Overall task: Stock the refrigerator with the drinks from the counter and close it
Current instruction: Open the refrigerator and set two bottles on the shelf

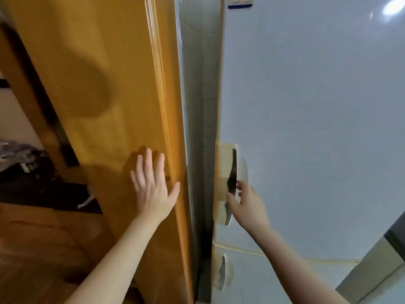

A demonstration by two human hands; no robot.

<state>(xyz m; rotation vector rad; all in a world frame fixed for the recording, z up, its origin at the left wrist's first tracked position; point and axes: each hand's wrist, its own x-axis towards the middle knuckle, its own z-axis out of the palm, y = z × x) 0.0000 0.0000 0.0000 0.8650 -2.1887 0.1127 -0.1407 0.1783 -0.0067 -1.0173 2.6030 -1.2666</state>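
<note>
A white refrigerator fills the right half of the view, and its upper door (pixel 306 106) looks shut. A cream recessed handle (pixel 225 172) sits on that door's left edge. My right hand (pixel 245 200) is at this handle, thumb on the cream front and fingertips at the dark slot. My left hand (pixel 153 185) lies flat with spread fingers on the orange wooden panel (pixel 98 84) left of the fridge. A lower fridge door (pixel 274 281) with its own handle (pixel 222 273) shows below. No drinks are in view.
A narrow grey gap (pixel 197 128) runs between the wooden panel and the fridge. At the far left lie a wooden floor (pixel 32 249), a dark mat (pixel 54 196) and some clutter (pixel 19 154). A sticker (pixel 240 2) sits at the fridge's top.
</note>
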